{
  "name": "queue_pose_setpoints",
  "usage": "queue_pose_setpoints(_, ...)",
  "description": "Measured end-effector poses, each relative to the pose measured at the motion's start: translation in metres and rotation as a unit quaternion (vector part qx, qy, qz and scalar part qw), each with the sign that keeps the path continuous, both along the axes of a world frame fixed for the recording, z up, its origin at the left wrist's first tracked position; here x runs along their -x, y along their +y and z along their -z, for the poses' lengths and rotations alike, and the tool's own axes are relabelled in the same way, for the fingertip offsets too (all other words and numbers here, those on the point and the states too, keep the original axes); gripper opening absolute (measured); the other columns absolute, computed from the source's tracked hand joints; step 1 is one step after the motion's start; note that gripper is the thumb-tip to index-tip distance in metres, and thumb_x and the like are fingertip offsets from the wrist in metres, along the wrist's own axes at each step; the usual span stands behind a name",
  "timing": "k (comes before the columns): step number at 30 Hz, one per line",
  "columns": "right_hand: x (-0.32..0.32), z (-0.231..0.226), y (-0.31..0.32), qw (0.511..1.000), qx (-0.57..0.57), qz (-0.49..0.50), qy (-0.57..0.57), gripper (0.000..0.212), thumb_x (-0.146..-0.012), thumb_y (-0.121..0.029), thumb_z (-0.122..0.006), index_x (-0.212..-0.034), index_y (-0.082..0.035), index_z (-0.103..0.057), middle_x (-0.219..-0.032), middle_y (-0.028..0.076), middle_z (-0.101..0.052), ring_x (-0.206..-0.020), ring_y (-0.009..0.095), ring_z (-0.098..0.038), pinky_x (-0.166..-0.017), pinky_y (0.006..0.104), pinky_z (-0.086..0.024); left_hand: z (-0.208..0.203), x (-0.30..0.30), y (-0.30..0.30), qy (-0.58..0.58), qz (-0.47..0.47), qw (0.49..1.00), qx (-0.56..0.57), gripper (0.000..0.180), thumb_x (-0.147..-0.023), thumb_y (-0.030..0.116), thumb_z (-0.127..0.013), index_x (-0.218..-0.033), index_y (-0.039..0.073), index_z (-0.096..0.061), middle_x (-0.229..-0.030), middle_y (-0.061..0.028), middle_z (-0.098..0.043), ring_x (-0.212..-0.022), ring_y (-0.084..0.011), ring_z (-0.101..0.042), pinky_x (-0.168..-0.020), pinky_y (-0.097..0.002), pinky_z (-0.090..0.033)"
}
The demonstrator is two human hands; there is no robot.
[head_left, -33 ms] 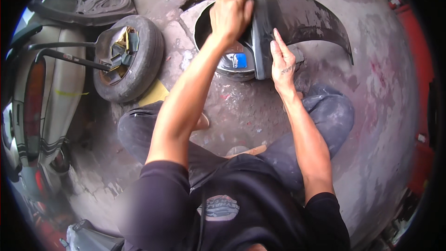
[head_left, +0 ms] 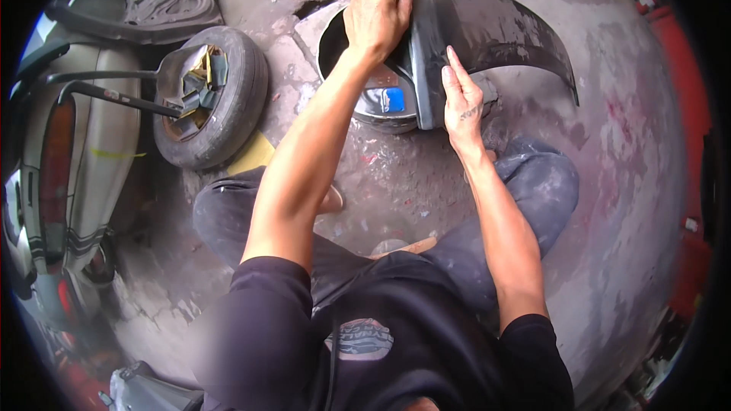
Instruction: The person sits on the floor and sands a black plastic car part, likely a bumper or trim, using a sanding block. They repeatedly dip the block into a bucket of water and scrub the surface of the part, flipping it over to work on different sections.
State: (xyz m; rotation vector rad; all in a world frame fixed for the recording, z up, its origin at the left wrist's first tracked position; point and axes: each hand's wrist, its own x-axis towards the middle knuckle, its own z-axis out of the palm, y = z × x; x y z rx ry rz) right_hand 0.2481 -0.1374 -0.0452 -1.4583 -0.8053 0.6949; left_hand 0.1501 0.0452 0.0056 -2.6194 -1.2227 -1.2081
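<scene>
Left hand (head_left: 377, 15) fingers curl, pressing a small pad on the black fender (head_left: 487, 27). Right hand (head_left: 461, 103) lies flat, open, steadying it. Rub evenly.

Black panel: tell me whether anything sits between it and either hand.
Nothing visible does. The left hand grips the black panel's upper edge, pressing a small greenish pad against it, and the right hand lies flat on its lower edge. The panel rests on a dark bucket.
</scene>
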Motion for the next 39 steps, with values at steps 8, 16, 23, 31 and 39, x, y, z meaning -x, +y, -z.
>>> queue_pose_setpoints(8,-0.011,0.028,0.003,0.984,-0.162,0.015,-0.079,0.042,-0.114,-0.019,-0.057,-0.150,0.003,-0.060,-0.143,0.023,-0.069,-0.128,0.020,-0.066,-0.106,0.0298,-0.050,0.003,0.038,-0.114,0.043,0.174,0.984,0.015,0.062,-0.088,0.027,-0.081,-0.147,0.017,-0.066,-0.102,-0.0123,-0.057,-0.093,-0.0319,-0.059,-0.073,-0.0435,-0.054)
queue_pose_setpoints(16,-0.017,0.002,-0.003,0.999,-0.015,0.010,-0.029,0.043,-0.114,-0.019,-0.059,-0.150,0.004,-0.060,-0.118,0.013,-0.076,-0.100,0.015,-0.068,-0.090,0.0270,-0.052,0.006,-0.002,-0.057,0.001,0.013,0.999,0.032,0.047,-0.099,0.032,-0.071,-0.143,0.016,-0.066,-0.104,-0.0186,-0.065,-0.097,-0.0381,-0.067,-0.079,-0.0491,-0.058)
queue_pose_setpoints(23,-0.007,0.019,0.003,0.996,-0.090,0.013,-0.018,0.043,-0.113,-0.019,-0.060,-0.150,0.003,-0.061,-0.116,0.002,-0.072,-0.087,0.005,-0.053,-0.080,0.0209,-0.046,0.014,0.028,-0.054,-0.036,-0.023,0.995,0.091,0.049,-0.101,0.032,-0.070,-0.146,0.010,-0.065,-0.108,-0.0216,-0.066,-0.095,-0.0402,-0.068,-0.079,-0.0504,-0.056)
queue_pose_setpoints(31,-0.009,0.013,-0.003,0.997,-0.074,0.015,0.001,0.045,-0.115,-0.019,-0.058,-0.155,0.000,-0.058,-0.086,-0.008,-0.051,-0.070,0.003,-0.035,-0.060,0.0228,-0.032,0.038,0.048,-0.125,-0.094,0.029,0.991,0.089,0.055,-0.097,0.025,-0.075,-0.150,0.016,-0.063,-0.101,-0.0178,-0.059,-0.093,-0.0368,-0.063,-0.078,-0.0470,-0.057)
queue_pose_setpoints(39,-0.007,0.006,-0.002,0.997,-0.078,-0.006,0.004,0.045,-0.115,-0.023,-0.057,-0.155,-0.003,-0.058,-0.079,-0.011,-0.038,-0.066,0.003,-0.027,-0.055,0.0232,-0.023,0.034,0.047,-0.103,-0.058,-0.004,0.995,0.083,0.046,-0.096,0.026,-0.075,-0.139,0.010,-0.068,-0.107,-0.0188,-0.057,-0.091,-0.0361,-0.061,-0.073,-0.0476,-0.057)
